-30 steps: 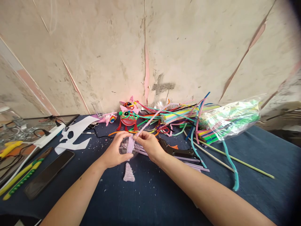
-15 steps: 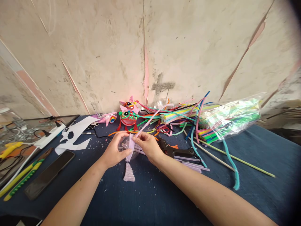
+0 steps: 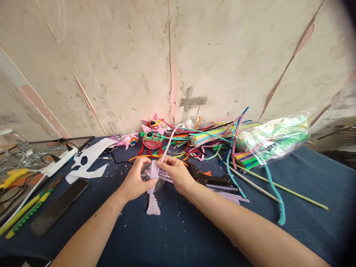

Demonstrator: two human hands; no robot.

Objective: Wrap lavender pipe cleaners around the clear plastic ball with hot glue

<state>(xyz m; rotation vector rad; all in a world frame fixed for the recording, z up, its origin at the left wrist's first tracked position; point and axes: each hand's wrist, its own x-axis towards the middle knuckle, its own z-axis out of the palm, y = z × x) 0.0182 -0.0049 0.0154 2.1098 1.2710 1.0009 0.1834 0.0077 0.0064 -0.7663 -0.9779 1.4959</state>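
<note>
My left hand [image 3: 137,180] is closed on the side of a flat lilac strip of pipe cleaners [image 3: 154,171], pinching it between thumb and fingers. My right hand [image 3: 175,172] grips a long lilac pipe cleaner [image 3: 170,139] at the strip's upper right edge; its free end rises and bends to the right. Behind the strip sits a clear plastic ball [image 3: 160,184], partly hidden by my hands. A ridged lilac piece, narrow at the top and wide below [image 3: 152,205], lies on the cloth just under the strip. More lilac pipe cleaners [image 3: 226,196] lie right of my right hand.
A black glue gun [image 3: 213,179] lies beyond my right wrist. Bundled colourful pipe cleaners [image 3: 211,137] and a clear bag of them [image 3: 278,137] are at the back right. A red lion-head figure [image 3: 152,139] stands behind. Pliers [image 3: 33,207], a phone [image 3: 59,205] and cut white paper [image 3: 89,159] lie left.
The long lilac pipe cleaner's free end has swung left and now bends over more. The strip has shifted slightly, and more of the clear ball shows. Both hands stay nearly in place.
</note>
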